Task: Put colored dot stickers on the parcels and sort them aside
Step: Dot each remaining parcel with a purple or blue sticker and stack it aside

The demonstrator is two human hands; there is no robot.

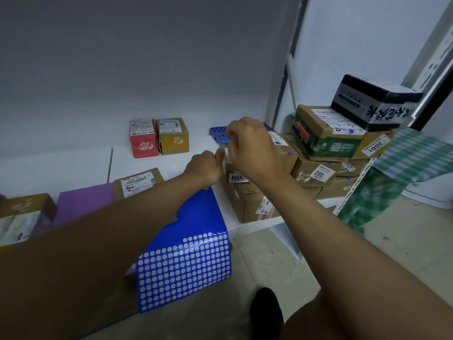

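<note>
Left hand [204, 165], fingers curled, seems to hold the blue sticker sheet [186, 256], which droops below the forearm. Right hand [247, 146] meets it, fingers pinched at a small label over stacked parcels [318, 153] on the right of the white shelf [255, 225].

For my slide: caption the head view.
Both hands, left hand and right hand, reach a stacked parcel above the blue sticker sheet.

A plain grey wall [137, 57] rises behind a white counter [81, 158], dim toward the top. To the right a white metal shelf post [285, 77] stands against a paler wall [362, 38]. Below lies a beige tiled floor [402, 244]. A green checked cloth [402, 168] hangs from the rack.
</note>
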